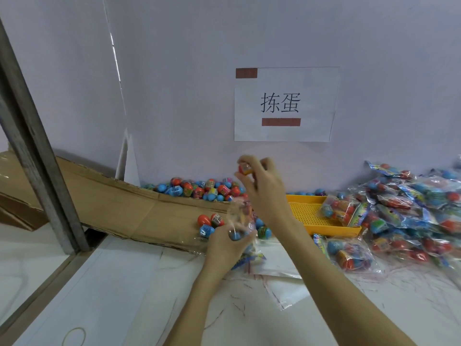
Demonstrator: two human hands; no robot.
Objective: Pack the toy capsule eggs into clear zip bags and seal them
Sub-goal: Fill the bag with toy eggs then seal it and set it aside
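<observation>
the right hand (262,186) is pinching a small red-and-yellow plastic capsule egg (244,169) in its fingertips, raised above the clear plastic zip bag (240,221) that the left hand (225,242) is gripping at what seems to be its open mouth, a blue egg inside. loose red and blue capsule eggs (199,188) are lying heaped along the wall behind a flattened brown cardboard sheet (124,208), while filled bags (411,211) are piling up beside the yellow perforated plastic tray (311,211) on the right.

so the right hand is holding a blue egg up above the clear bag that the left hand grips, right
Not quite: in the head view the egg pinched by the right hand is orange-red, not blue. It is held above the clear bag that the left hand grips.
</observation>
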